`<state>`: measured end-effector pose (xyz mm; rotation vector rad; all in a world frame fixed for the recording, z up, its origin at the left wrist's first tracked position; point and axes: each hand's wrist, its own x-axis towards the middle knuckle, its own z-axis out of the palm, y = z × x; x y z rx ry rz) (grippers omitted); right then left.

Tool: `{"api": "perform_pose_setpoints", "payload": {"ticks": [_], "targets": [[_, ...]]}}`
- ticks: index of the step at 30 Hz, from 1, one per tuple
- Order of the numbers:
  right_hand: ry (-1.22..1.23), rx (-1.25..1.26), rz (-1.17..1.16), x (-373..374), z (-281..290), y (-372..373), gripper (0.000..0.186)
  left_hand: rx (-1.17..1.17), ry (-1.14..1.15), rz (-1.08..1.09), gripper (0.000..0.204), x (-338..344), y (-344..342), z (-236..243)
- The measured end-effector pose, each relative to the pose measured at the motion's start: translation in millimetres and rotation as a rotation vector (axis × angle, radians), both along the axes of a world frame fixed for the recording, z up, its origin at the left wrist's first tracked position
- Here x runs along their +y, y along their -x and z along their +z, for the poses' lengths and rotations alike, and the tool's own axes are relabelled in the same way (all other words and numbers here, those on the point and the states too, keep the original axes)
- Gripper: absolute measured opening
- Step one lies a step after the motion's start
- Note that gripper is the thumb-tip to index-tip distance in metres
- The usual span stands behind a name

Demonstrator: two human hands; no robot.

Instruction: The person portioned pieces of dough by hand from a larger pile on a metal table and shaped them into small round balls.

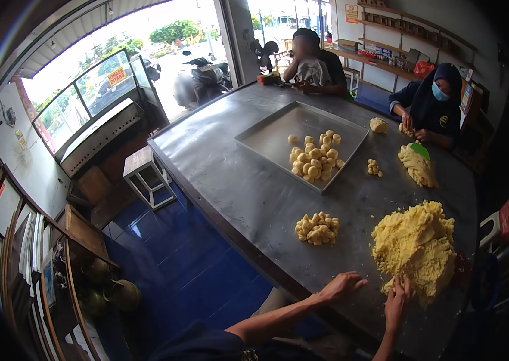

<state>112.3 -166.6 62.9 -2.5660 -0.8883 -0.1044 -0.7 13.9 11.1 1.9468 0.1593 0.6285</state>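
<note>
My left hand (341, 286) hangs over the near table edge with fingers loosely bent and apart, holding nothing I can see. My right hand (400, 295) has its fingers curled on crumbly yellow dough at the lower edge of a large mound (414, 243). To the left of that mound lies a pile of small dough pieces (316, 228). Farther back, a shallow metal tray (254, 139) holds several pale dough balls (314, 159). A smaller cluster (373, 168) and a smooth dough mass with a green scraper (417, 153) lie beside the tray.
The steel table (206, 168) fills the middle. A co-worker in a blue mask (432, 102) handles dough at the right side; two people (317, 72) are at the far end. A stool (140, 165), wooden shelving (55, 271) and gas cylinders (125, 295) stand left; a chair (489, 231) is right.
</note>
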Motion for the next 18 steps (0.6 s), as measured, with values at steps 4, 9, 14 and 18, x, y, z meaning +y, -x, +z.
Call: {"api": "perform_pose_setpoints", "payload": {"ticks": [4,9,14,18], "targets": [[-0.031,0.027,-0.053,-18,-21,2,0.037,0.374,0.472,-0.099,0.042,6,7,23],[-0.243,-0.04,-0.025,-21,-37,15,0.029,0.016,0.523,-0.141,0.04,10,15,2],[-0.356,0.165,-0.132,-22,-23,5,0.029,0.28,0.364,-0.222,0.035,24,13,-5],[-0.176,0.063,-0.093,-34,-38,-14,0.03,0.01,-0.392,-0.081,0.016,16,-8,-20]]}}
